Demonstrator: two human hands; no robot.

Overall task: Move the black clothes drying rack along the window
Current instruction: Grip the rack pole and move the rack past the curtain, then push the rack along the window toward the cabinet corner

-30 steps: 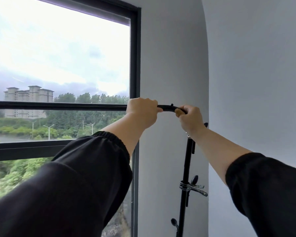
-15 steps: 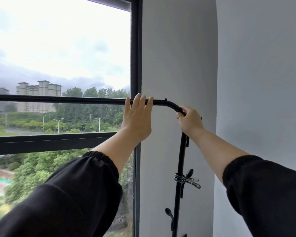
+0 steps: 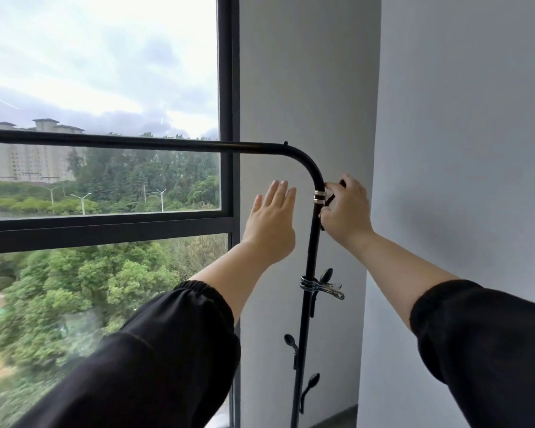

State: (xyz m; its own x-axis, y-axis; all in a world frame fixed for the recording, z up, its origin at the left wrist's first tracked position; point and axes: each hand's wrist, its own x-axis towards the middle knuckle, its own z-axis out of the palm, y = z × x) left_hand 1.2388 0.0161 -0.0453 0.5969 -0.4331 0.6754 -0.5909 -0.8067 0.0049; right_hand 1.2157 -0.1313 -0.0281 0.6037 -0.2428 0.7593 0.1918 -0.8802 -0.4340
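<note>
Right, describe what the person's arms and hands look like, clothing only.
Both arms wear loose black sleeves with gathered elastic cuffs, pushed up so the forearms are bare: left sleeve, right sleeve. The left hand and right hand are bare, with no gloves, rings or watch visible.

A dark strip of floor [image 3: 337, 420] shows by the wall; the rack [image 3: 303, 319] post drops toward it, foot unseen
</note>
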